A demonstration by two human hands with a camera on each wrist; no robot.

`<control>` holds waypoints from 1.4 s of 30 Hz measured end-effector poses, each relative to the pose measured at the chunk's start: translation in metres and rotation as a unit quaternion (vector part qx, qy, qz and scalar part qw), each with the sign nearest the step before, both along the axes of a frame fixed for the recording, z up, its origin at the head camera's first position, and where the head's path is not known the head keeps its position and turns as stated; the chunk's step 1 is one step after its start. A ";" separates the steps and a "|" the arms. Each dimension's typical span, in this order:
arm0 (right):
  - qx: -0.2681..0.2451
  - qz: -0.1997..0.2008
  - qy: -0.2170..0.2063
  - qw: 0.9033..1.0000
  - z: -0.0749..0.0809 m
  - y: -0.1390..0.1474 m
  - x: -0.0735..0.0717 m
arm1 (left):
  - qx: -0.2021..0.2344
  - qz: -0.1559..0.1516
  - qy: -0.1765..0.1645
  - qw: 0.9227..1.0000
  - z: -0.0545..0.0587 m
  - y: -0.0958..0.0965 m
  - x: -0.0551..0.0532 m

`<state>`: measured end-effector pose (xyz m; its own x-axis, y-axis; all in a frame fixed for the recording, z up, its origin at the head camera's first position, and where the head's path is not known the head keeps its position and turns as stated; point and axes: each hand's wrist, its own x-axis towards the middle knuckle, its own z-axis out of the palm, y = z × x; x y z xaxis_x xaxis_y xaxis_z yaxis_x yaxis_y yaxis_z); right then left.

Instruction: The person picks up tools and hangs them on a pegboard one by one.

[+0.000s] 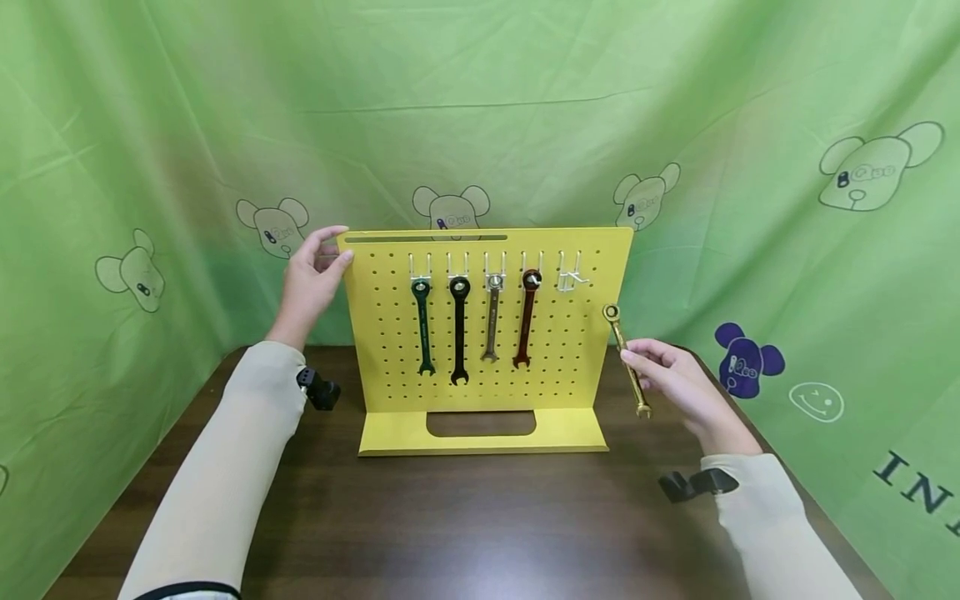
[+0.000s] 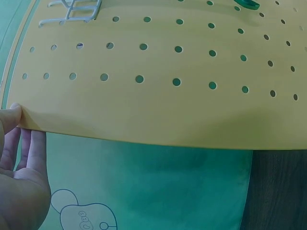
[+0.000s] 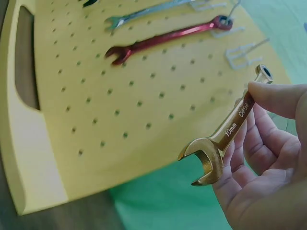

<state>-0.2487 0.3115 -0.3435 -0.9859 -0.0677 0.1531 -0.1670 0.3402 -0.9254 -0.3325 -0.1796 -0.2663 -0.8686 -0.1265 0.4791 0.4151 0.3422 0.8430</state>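
Observation:
My left hand (image 1: 309, 279) pinches the upper left corner of a yellow pegboard (image 1: 397, 432), thumb in front and fingers behind. To the right of the board, my right hand (image 1: 678, 383) holds a gold combination wrench (image 3: 233, 122) between thumb and fingers. Its ring end points up and its open end down; "10mm" is readable on the shank. The wrench is apart from the board. On the board's hooks hang a green wrench (image 1: 424, 329), a black wrench (image 1: 460, 333), a silver wrench (image 1: 492, 325) and a red wrench (image 1: 527, 325). The rightmost white hook (image 1: 573, 280) carries nothing.
The pegboard stands on a dark wooden table (image 1: 465, 517), its base lip facing me with an oblong cutout. Green curtains (image 1: 525, 83) with printed bear heads surround the table. A small black camera is strapped to each wrist.

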 end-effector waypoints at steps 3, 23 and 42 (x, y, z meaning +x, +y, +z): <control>-0.012 0.007 0.003 1.000 0.008 -0.007 0.000 | -0.001 0.000 -0.003 1.000 0.000 0.000 0.001; -0.100 0.043 0.014 0.994 0.032 -0.034 -0.014 | -0.001 -0.002 -0.004 1.000 -0.001 0.000 -0.001; -0.159 0.077 -0.031 0.984 0.013 -0.045 -0.044 | 0.002 -0.001 -0.002 1.000 0.000 0.000 0.000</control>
<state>-0.2925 0.2661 -0.3300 -0.9757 -0.1764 0.1297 -0.1332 0.0079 -0.9911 -0.3322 -0.1797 -0.2665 -0.8709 -0.1279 0.4745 0.4115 0.3378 0.8465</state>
